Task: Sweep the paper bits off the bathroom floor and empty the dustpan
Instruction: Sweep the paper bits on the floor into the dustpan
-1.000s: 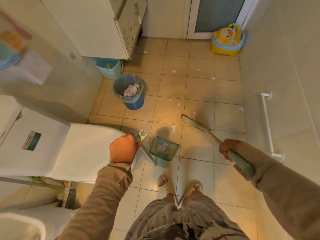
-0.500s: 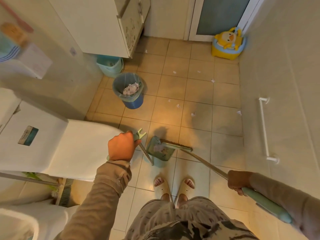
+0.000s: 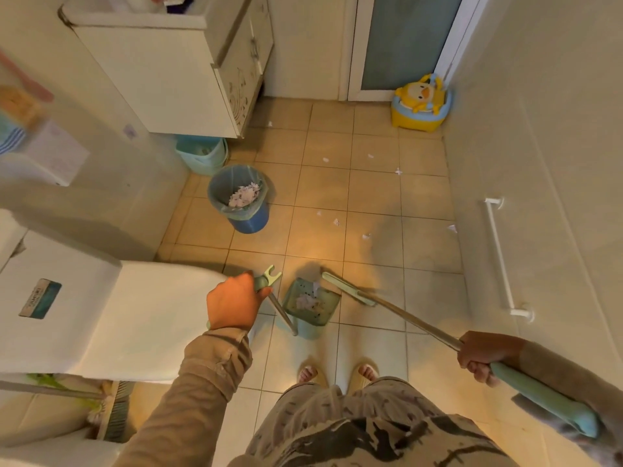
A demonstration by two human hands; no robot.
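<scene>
My left hand [image 3: 234, 303] grips the top of the long dustpan handle. The green dustpan [image 3: 310, 306] stands on the floor just ahead of my feet, with paper bits lying in it. My right hand [image 3: 483, 353] holds the broom handle near its green grip. The broom head [image 3: 347, 288] rests on the tiles at the dustpan's right edge. Several white paper bits [image 3: 337, 222] lie scattered on the beige tiles farther ahead. A blue bin [image 3: 241, 198] lined with a bag, paper scraps inside, stands to the front left.
A white toilet [image 3: 111, 315] fills the left side, with a brush [image 3: 114, 412] behind it. A white cabinet [image 3: 175, 69] hangs above a teal tub [image 3: 202, 153]. A yellow duck potty [image 3: 421, 102] sits by the far door. A white rail [image 3: 500, 257] is on the right wall.
The broom head swept in from the open floor to the dustpan's mouth, then drew back slightly to its right edge. My left hand kept the dustpan in place.
</scene>
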